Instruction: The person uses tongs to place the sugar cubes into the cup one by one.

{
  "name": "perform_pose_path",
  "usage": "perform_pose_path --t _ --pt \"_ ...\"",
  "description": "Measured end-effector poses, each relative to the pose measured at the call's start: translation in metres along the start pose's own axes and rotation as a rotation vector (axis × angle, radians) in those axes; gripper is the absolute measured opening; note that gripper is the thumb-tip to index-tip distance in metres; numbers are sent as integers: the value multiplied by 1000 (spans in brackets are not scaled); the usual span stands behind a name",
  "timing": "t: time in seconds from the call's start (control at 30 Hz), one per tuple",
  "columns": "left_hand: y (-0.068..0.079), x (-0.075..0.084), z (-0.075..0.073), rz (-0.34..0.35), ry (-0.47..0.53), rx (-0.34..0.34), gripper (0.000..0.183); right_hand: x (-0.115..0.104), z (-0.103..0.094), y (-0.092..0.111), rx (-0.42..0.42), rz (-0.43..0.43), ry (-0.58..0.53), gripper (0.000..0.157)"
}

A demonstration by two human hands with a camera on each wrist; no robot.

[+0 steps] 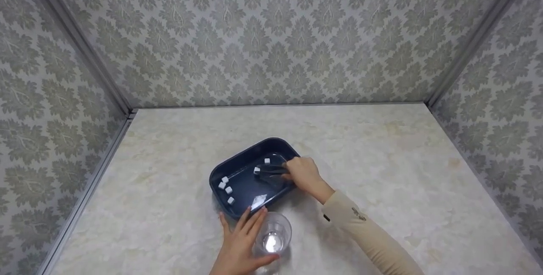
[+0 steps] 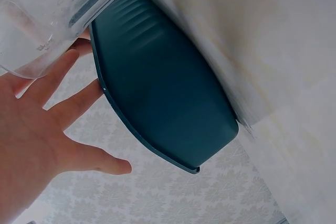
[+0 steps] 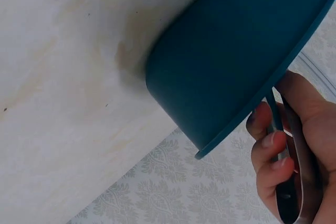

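Note:
A dark blue rectangular tray (image 1: pixel 220 165) lies at a slant on the table, with several small white cubes (image 1: pixel 229 190) in its left part. My right hand (image 1: pixel 303 175) grips metal tongs (image 1: pixel 271 169) over the tray's right side; the right wrist view shows fingers curled round the tongs (image 3: pixel 302 182). One white cube (image 1: pixel 257 170) is at the tongs' tips, and another cube (image 1: pixel 267 161) lies just behind. Spread fingers of my left hand (image 1: pixel 239 245) touch the tray's near rim. A clear cup (image 1: pixel 282 228) stands beside that hand, between its fingers and thumb.
The pale marbled table (image 1: pixel 382 152) extends around the tray on both sides. Patterned walls (image 1: pixel 275 46) enclose it at the back, left and right.

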State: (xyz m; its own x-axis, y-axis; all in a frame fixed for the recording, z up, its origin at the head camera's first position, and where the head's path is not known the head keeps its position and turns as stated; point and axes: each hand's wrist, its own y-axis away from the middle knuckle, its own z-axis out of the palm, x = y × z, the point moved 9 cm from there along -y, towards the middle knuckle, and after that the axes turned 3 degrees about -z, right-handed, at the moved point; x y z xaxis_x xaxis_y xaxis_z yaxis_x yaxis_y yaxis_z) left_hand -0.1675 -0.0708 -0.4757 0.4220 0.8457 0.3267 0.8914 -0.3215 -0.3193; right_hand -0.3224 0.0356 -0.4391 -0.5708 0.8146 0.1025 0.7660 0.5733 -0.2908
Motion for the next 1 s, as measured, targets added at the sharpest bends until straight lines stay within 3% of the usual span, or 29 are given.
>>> perform_pose_path --t 0.23,0.37,0.63,1.0 --pt "0 1 1 -5 1 8 98 9 -6 8 1 25 -61 29" --pt "0 1 1 -9 7 10 97 12 -9 14 20 16 -89 23" --pt "-1 -1 4 -33 7 -40 96 21 -21 28 42 32 -126 25" --pt "0 1 -2 3 -27 41 97 36 -48 45 62 74 -180 25"
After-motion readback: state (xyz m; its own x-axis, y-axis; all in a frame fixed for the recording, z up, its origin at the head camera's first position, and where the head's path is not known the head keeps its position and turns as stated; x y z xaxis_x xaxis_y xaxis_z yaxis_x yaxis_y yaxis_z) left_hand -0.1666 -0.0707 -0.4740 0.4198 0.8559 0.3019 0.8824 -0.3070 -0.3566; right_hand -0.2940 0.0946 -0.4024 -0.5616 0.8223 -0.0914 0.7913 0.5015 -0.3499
